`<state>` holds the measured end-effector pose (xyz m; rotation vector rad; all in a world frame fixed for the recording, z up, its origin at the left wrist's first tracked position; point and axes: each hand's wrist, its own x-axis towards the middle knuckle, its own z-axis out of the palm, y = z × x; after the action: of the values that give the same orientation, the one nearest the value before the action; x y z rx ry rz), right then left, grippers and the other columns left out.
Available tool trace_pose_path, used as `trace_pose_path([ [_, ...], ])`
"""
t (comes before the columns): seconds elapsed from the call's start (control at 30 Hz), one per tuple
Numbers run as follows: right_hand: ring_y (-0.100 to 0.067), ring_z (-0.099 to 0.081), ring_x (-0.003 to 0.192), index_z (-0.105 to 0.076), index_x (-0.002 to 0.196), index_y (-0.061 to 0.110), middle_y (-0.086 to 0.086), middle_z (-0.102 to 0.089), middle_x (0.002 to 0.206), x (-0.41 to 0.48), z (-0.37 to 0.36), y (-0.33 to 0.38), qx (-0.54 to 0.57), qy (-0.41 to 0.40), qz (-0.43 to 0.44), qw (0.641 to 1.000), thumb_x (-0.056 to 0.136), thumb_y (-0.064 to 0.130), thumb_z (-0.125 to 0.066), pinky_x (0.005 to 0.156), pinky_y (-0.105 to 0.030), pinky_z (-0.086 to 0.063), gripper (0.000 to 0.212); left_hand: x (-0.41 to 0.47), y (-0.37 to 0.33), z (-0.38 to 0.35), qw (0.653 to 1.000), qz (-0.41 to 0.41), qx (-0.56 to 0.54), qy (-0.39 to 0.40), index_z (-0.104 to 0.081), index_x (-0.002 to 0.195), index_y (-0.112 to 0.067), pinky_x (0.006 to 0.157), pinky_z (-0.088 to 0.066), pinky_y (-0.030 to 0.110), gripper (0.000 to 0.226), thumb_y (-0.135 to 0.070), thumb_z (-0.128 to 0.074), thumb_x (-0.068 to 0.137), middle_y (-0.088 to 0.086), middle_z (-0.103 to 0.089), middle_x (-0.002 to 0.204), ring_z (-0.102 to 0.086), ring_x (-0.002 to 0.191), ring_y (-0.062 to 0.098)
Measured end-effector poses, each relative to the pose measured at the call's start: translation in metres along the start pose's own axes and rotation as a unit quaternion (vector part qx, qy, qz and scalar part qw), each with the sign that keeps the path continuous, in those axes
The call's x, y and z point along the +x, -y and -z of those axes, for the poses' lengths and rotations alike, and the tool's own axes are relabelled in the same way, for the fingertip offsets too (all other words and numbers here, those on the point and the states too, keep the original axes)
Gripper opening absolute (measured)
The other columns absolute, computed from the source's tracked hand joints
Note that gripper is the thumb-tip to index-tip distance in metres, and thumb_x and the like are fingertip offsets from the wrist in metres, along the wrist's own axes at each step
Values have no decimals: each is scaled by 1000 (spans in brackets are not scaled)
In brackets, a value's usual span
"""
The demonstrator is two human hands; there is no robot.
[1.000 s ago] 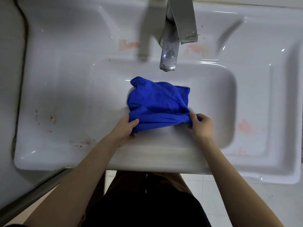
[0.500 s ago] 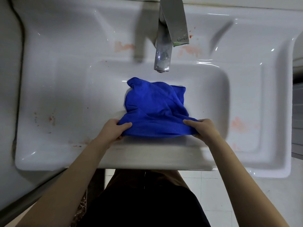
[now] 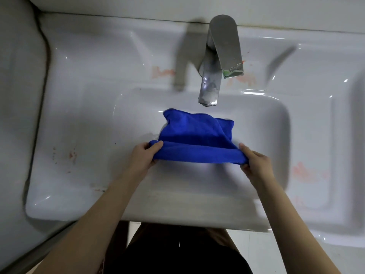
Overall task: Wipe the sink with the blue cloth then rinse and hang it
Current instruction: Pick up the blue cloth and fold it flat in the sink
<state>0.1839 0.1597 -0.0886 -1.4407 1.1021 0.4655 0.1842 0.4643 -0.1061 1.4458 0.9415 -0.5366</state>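
Note:
The blue cloth (image 3: 195,139) hangs stretched over the white sink (image 3: 83,119) basin, below the tap spout. My left hand (image 3: 143,158) pinches its near left corner. At the near right corner, my right hand (image 3: 254,162) grips the cloth. The near edge is pulled taut between both hands; the far part droops into the basin. No water runs from the tap.
A metal tap (image 3: 213,76) with a lever handle stands at the back of the sink. Reddish stains mark the sink's deck left, right and behind the basin. A grey wall or panel (image 3: 17,95) borders the left side. Tiled floor shows below the front edge.
Both hands have spread apart and pulled the cloth's near edge straight and taut. The cloth has flattened from a bunched heap into a wider sheet.

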Motion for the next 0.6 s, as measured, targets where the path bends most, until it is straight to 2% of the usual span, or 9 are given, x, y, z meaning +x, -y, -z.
trace_pose_path([
  [0.07,-14,-32,42,-56,85,10,-5,-36,60,18,-11,8,28,-6,6,1000,83,32,-75,41,-19,-37,29,21,-6,-8,1000,-24,-3,-3,-63,99,-1,67,-54,32,25,-25,-67,91,9,-66,96,-64,86,19],
  [0.13,-16,-34,45,-57,82,9,-7,-38,61,37,-25,13,12,-31,24,999,82,33,-75,40,-19,-37,29,41,-9,-15,998,-43,27,-36,-62,100,-2,68,-56,34,27,-27,-68,90,9,-66,98,-65,90,22],
  [0.23,-26,-51,49,-49,71,5,-6,-44,59,58,-40,9,-105,-103,106,983,85,31,-70,40,-22,-43,36,61,-9,-22,973,-112,177,-96,-59,90,-4,67,-53,39,28,-29,-71,86,8,-64,87,-62,78,25],
  [0.33,-35,-64,56,-41,67,9,-8,-50,63,58,-44,4,-174,-114,165,964,89,31,-66,42,-29,-49,40,60,-9,-24,952,-158,241,-104,-55,89,-7,61,-48,29,28,-28,-72,86,-1,-58,79,-55,70,16],
  [0.4,-25,-61,50,-43,67,6,-7,-47,61,56,-40,6,-163,-109,160,967,88,30,-67,43,-26,-49,40,57,-13,-21,960,-161,212,-90,-55,96,-9,59,-48,22,27,-26,-73,86,-3,-60,83,-57,74,11],
  [0.47,-16,-50,47,-49,68,-2,-6,-43,59,57,-34,9,-106,-94,131,981,86,29,-69,49,-25,-50,40,55,-18,-17,986,-116,98,-63,-54,106,-8,58,-52,20,29,-22,-72,87,3,-64,93,-63,84,16],
  [0.53,-18,-47,56,-53,75,-12,-10,-43,63,58,-30,11,-70,-84,106,988,85,28,-69,52,-24,-51,45,56,-23,-15,992,-89,38,-77,-53,111,-5,56,-53,17,32,-17,-71,87,10,-65,102,-65,87,20],
  [0.6,-19,-51,61,-53,79,-15,-11,-47,71,59,-32,17,-14,-86,86,992,87,27,-68,58,-25,-54,45,57,-32,-17,993,-83,-28,-76,-53,114,-2,59,-53,14,32,-14,-69,88,14,-64,104,-65,86,19],
])
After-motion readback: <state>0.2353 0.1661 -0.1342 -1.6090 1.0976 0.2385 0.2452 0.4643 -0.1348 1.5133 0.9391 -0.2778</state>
